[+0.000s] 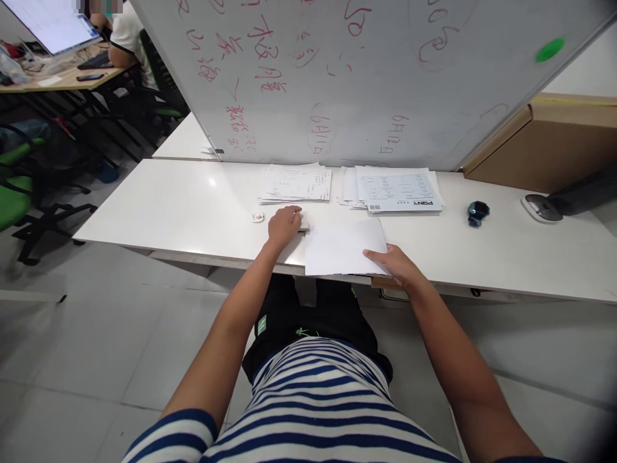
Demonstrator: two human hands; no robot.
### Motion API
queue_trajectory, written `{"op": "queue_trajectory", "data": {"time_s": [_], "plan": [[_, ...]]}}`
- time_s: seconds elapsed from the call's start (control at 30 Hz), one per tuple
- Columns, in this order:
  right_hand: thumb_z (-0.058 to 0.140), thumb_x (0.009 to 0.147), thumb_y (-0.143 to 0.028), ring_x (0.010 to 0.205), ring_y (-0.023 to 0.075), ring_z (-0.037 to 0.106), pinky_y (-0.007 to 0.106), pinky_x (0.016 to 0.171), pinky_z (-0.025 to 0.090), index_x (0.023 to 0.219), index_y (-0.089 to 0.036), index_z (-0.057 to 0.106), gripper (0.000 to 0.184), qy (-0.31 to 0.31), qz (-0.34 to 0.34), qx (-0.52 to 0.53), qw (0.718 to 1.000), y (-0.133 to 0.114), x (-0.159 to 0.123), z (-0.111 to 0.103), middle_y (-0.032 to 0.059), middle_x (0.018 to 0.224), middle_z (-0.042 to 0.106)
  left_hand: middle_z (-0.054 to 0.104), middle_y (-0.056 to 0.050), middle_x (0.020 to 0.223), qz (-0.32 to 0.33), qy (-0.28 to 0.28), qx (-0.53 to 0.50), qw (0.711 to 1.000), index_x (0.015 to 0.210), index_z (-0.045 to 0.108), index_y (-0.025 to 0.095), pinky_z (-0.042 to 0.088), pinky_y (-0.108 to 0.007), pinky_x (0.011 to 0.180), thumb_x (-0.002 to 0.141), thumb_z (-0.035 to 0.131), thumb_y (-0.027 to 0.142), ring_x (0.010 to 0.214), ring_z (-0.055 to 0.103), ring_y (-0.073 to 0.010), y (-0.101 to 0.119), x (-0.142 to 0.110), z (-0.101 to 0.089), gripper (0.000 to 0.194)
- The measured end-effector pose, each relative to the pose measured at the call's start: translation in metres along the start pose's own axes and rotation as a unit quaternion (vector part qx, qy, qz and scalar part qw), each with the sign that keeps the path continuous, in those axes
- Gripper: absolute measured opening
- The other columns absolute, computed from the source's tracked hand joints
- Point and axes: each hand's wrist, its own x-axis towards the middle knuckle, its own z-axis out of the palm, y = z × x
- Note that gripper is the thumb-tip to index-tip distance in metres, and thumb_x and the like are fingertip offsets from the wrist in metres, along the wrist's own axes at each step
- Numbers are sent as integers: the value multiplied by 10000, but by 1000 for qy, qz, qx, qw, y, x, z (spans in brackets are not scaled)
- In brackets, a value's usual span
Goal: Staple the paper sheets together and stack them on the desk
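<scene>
A white sheet of paper point(340, 247), perhaps more than one layer, lies partly over the table's front edge. My right hand point(400, 265) grips its right side, thumb on top and fingers underneath. At the paper's left edge, my left hand point(284, 226) is closed over a small off-white object point(304, 222), possibly a stapler; the hand hides most of it. Left of that hand lies a small round white item point(258, 217). Behind the hands are a stack of white papers point(299, 183) and a second stack with a light-blue printed sheet point(402, 190) on top.
A whiteboard point(366, 83) with red writing stands along the back of the white table point(144, 206). To the right are a small dark-blue object point(477, 212), a computer mouse point(542, 208) and a cardboard box point(544, 141). Another person point(132, 42) sits at a desk far left.
</scene>
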Motion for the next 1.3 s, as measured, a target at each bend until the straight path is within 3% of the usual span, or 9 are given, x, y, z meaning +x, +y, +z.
{"op": "queue_trajectory", "data": {"time_s": [0.4,0.9,1.3], "plan": [[759,673,-398,869,252,677,322,732,540,1039,-117,653,474,-17,19,-40,999,0,3,-1,129,1048,709,634,29,1183,-23,-26,67,997,1132,574,303,432,-341,898,912,354,301,1120,532,-206,8,-3,-5,311],[784,628,-427,801,267,684,342,682,546,991,-134,680,478,-1,8,-38,999,13,14,-3,122,978,725,636,-12,1161,-40,-45,87,994,1135,573,281,420,-357,895,908,378,290,1105,528,-232,15,-1,-7,300],[768,634,-476,809,255,683,332,697,546,1026,-137,670,527,8,0,-75,997,20,15,-7,123,993,721,621,-15,1177,12,-70,137,988,1056,595,270,371,-407,946,883,345,180,1175,463,-232,19,4,-2,317]]}}
